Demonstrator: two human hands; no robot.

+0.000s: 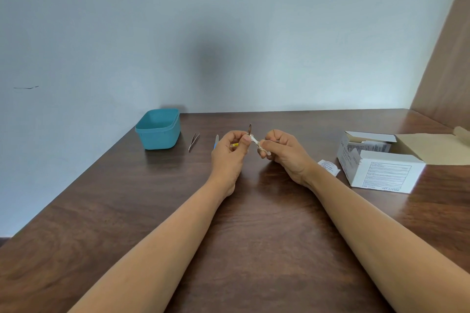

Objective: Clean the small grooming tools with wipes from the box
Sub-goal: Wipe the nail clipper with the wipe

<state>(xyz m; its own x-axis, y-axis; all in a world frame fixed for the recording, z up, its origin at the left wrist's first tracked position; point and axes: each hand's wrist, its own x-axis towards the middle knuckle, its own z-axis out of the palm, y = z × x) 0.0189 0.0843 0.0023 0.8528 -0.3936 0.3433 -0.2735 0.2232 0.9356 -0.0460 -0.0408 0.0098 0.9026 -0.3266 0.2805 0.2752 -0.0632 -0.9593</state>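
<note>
My left hand point(229, 152) pinches a small metal grooming tool point(250, 129) whose dark tip sticks up above my thumb; a bit of yellow point(234, 145) shows under my fingers. My right hand point(282, 150) pinches a white wipe point(256, 143) wrapped along the tool's lower part, between the two hands. Tweezers point(193, 141) lie on the table to the left. A blue-handled tool point(216, 141) lies beside my left hand, partly hidden by it. The open white wipe box point(381, 170) stands at the right.
A teal plastic tub point(158, 129) sits at the back left of the dark wooden table point(241, 223). A torn wipe sachet point(329, 166) lies just left of the box. A wall runs behind the table and a wooden panel point(442, 71) rises at the right.
</note>
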